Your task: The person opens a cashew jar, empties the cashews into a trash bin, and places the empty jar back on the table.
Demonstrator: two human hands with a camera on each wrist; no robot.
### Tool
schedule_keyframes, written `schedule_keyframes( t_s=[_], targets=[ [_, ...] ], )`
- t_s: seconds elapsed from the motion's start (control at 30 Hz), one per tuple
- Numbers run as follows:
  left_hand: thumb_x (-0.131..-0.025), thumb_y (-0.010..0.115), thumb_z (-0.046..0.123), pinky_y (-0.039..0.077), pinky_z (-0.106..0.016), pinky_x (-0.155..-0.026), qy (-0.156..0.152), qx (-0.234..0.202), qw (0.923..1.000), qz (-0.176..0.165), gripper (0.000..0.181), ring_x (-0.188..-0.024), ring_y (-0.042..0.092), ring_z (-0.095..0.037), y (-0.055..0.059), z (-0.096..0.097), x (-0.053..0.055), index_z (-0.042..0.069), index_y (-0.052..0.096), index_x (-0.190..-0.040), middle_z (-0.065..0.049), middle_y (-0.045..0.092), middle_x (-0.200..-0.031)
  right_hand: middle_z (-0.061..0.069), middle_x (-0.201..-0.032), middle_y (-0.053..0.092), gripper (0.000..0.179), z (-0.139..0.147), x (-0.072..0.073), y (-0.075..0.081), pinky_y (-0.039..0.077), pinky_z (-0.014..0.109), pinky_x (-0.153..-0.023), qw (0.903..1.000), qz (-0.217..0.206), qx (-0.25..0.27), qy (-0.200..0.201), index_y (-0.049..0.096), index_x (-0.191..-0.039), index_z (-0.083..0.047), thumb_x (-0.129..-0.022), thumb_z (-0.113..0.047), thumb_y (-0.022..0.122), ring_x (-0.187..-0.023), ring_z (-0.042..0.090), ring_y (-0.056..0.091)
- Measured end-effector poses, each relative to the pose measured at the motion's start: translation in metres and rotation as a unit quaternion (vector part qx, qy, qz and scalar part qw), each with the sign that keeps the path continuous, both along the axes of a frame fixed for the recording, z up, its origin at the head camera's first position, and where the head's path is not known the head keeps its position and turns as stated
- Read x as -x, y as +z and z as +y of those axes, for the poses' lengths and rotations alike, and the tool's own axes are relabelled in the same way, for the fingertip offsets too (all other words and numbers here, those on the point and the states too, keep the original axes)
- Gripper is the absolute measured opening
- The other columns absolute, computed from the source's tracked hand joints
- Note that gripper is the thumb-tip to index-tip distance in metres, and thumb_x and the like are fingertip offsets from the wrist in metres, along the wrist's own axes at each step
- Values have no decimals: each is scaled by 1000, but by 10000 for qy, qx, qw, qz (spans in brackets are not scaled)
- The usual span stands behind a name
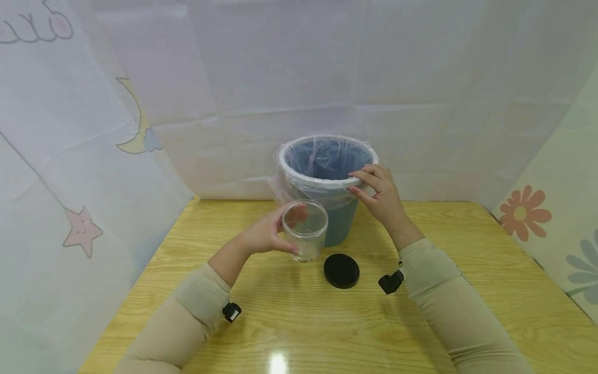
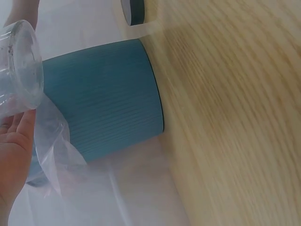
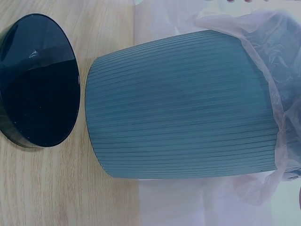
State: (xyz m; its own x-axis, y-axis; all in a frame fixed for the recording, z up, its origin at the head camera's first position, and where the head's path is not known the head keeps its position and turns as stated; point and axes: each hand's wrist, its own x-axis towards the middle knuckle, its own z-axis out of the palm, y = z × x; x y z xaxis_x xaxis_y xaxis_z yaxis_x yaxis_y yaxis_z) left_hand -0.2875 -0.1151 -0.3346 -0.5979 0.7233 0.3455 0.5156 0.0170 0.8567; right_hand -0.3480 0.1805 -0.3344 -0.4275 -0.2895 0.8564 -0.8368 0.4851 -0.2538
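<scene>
A clear plastic jar (image 1: 306,234) without a lid is held in my left hand (image 1: 275,234), thumb on the near side and fingers round the back. It is raised off the table in front of the bin, with small dark specks near its base (image 2: 29,63). My right hand (image 1: 380,195) grips the rim of the blue trash bin (image 1: 340,221), fingers over the top and thumb outside. A thin clear bag (image 1: 322,150) lines the bin and folds over its white rim. Nearby on the table lies a round black lid (image 1: 341,270), also large in the right wrist view.
The bin stands on a wood-grain table (image 1: 280,317) near its back edge. Behind hangs a pale sheet (image 1: 261,67), with printed shapes on the side walls. A black wrist camera (image 1: 391,282) sits at my right cuff, another (image 1: 231,312) at the left.
</scene>
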Motion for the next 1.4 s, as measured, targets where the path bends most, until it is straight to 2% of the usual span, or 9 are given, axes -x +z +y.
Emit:
schedule_keyframes(
  t_s=[0.37,0.63,1.0,1.13,1.4],
  targets=[
    [-59,80,-8,31,-50,-102,34,261,9996,46,92,-123,39,-41,-9,3,0,-9,29,-136,-30,42,-131,13,-100,56,35,0,1,-1,31,42,-90,10000,73,45,34,67,-104,-3,-82,-31,66,-102,30,43],
    [-61,82,-1,33,-50,-101,119,481,9988,35,92,-124,39,-35,-15,2,2,-4,30,-137,-25,43,-132,11,-102,55,29,1,1,-1,32,42,-91,10000,-24,9,-45,67,-105,-4,-80,-19,70,-105,28,43],
    [-64,81,1,34,-49,-100,136,893,9959,-6,92,-125,38,-36,-24,0,-1,-6,27,-138,-27,38,-135,11,-102,55,30,0,1,-2,32,42,-91,10000,-56,-4,-76,67,-105,-4,-77,-12,72,-104,28,43],
    [-64,81,2,33,-50,-100,77,912,9958,-33,91,-126,37,-37,-31,0,2,-7,27,-137,-27,39,-135,11,-102,55,30,0,0,-1,32,42,-91,10000,-42,1,-68,67,-105,-3,-77,-13,72,-104,28,43],
    [-62,83,4,33,-44,-102,189,919,9954,-176,94,-128,38,-25,-60,-1,18,3,29,-139,-15,39,-140,12,-101,56,29,0,0,-1,32,43,-90,10000,51,-2,-74,67,-104,-2,-78,-14,72,-103,31,43]
  ],
)
